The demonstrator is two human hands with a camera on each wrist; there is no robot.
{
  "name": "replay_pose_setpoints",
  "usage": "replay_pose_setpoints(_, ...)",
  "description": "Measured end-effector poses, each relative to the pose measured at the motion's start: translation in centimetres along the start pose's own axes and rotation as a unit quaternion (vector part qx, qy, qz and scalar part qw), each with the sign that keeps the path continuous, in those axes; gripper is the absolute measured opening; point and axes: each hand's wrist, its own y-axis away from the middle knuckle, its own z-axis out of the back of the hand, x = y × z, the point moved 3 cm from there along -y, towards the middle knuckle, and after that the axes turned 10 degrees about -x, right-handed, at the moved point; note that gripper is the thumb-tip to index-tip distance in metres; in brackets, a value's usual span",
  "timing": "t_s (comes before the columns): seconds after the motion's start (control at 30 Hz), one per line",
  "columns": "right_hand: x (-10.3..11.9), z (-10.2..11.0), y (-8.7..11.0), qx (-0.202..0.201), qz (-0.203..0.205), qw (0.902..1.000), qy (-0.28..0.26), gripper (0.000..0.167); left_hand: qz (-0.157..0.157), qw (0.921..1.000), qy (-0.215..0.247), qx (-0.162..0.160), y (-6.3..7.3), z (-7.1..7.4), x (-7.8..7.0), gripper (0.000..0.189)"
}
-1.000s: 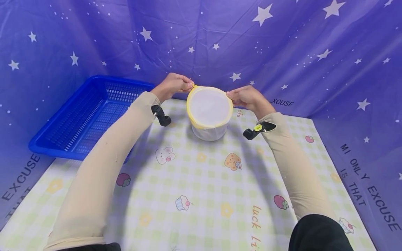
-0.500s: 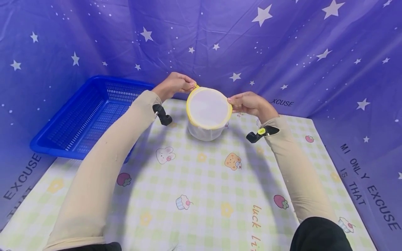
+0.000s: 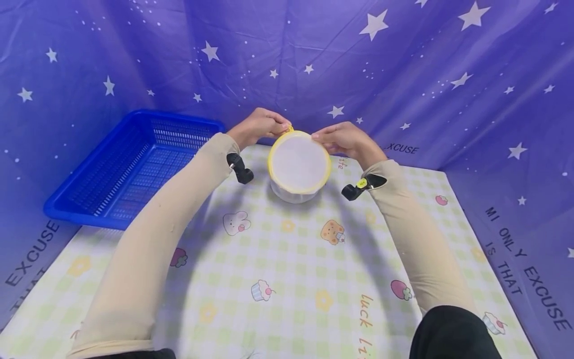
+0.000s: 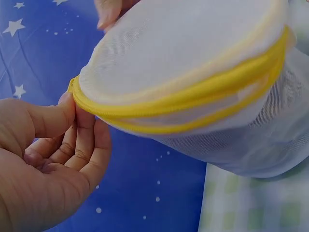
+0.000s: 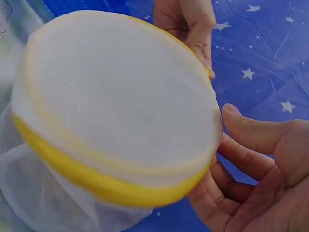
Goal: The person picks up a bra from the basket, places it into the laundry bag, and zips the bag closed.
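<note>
A round white mesh laundry bag (image 3: 299, 162) with a yellow zipper band (image 4: 164, 107) stands near the back of the table, its flat top tilted toward me. In the left wrist view the yellow band is parted into two strips along one side. My left hand (image 3: 261, 123) pinches the zipper end at the bag's back left edge, thumb against forefinger. My right hand (image 3: 347, 139) holds the rim at the back right, thumb at the top edge and fingers (image 5: 246, 157) reaching under the rim. The bag's far side is hidden.
A blue plastic basket (image 3: 85, 218) sits at the left, just beyond my left forearm. A purple star-printed curtain (image 3: 278, 55) closes off the back and sides. The table wears a green-and-white checked cloth (image 3: 296, 269).
My left hand has moved right along the bag's back edge. My right hand shifted right, then back left along the rim, so the hands are closer together. The bag's top faces me more.
</note>
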Motion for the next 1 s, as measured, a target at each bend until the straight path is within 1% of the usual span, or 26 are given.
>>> replay_pose_setpoints(0.1, 0.4, -0.5, 0.1, -0.010, 0.006, 0.9997, 0.021, 0.040, -0.003, 0.9999, -0.009, 0.005, 0.0, -0.4, -0.1, 0.027)
replay_pose_setpoints(0.17, 0.6, -0.8, 0.2, -0.016, 0.007, 0.9995, 0.028, 0.038, -0.001, 0.9999, -0.011, 0.005, 0.0, -0.7, -0.2, 0.027)
replay_pose_setpoints(0.4, 0.9, -1.0, 0.0, -0.053, -0.003, 0.9979, 0.038, 0.022, 0.011, 0.9999, -0.012, -0.002, -0.1, -1.0, -0.3, 0.024)
replay_pose_setpoints(0.6, 1.0, -1.1, 0.0, -0.070, -0.011, 0.9967, 0.038, 0.021, 0.014, 0.9998, -0.013, -0.001, -0.2, -0.7, -0.4, 0.024)
replay_pose_setpoints(0.83, 1.1, -1.1, -0.2, -0.080, -0.008, 0.9957, 0.047, 0.029, 0.014, 0.9998, -0.012, -0.006, -0.4, -0.5, -0.2, 0.024)
replay_pose_setpoints(1.0, 1.2, -1.1, -0.3, -0.086, -0.007, 0.9952, 0.046, 0.029, 0.013, 0.9999, -0.011, -0.002, -0.3, -0.4, -0.2, 0.025)
